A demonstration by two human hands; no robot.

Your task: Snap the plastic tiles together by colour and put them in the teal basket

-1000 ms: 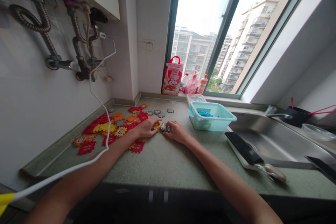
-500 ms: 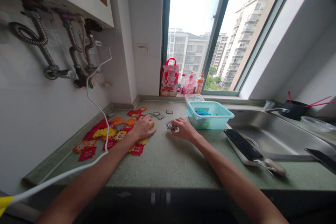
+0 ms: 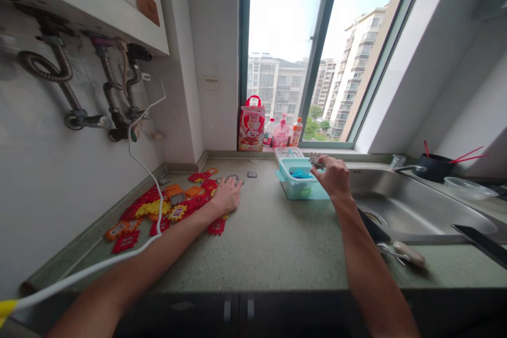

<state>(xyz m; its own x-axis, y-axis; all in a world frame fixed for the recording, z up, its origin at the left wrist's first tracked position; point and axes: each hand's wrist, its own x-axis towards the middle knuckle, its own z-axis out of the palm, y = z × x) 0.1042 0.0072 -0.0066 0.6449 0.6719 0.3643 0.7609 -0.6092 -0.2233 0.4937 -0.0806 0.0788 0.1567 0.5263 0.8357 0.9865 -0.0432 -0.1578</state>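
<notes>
My right hand (image 3: 335,177) is raised over the right side of a light teal plastic box (image 3: 291,190), pinching grey interlocking tiles (image 3: 317,160); how many cannot be made out. Blue pieces (image 3: 301,174) lie inside the box. My left hand (image 3: 227,195) rests with fingers spread at the right edge of a pile of red, orange and yellow interlocking tiles (image 3: 156,208), its fingertips at some grey tiles (image 3: 233,177). One more grey tile (image 3: 252,174) lies apart on the counter, between the left hand and the box.
A white cable (image 3: 114,256) runs across the pile. Behind the box is a clear lid (image 3: 288,153). A sink (image 3: 412,206) lies to the right, with a dark phone (image 3: 372,227) partly behind my right forearm. Bottles (image 3: 282,133) and a red bag (image 3: 252,129) stand on the windowsill.
My right hand has moved up and right from the counter to above the box, carrying the grey tiles. My left hand has shifted slightly toward the grey tiles, fingers now more spread.
</notes>
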